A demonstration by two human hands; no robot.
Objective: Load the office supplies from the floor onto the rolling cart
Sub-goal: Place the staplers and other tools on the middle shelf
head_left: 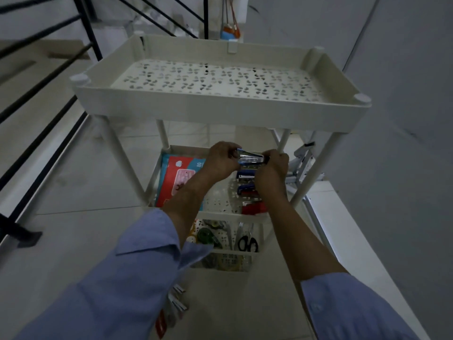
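Dim, bluish light; soft focus, wide-angle bending toward the edges.

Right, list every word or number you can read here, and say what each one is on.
"80": on the red and blue pack lying on the middle shelf of the cart, near the pack's upper right corner.
Other print on that pack: too blurred to read.
Blue stapler: no marking can be read.
Packets on the floor: print too small and blurred to read.
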